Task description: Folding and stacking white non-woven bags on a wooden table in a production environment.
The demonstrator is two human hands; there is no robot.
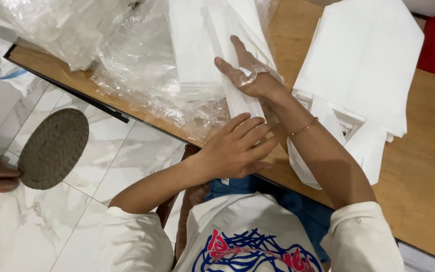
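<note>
While right hand (250,70) lies flat, fingers spread, on white folded sheets (202,45), left hand (237,146) rests open, holding nothing.

You wear a white short-sleeved tee, sleeves ending above the elbows, with a scribbled blue-and-pink graphic on the chest. Blue garment shows below the shirt hem at your lap. Your right hand (250,73) has clear tape looped around the thumb base; a thin gold bangle sits on that wrist. Your left hand (237,146) is bare, no rings or watch.
</note>
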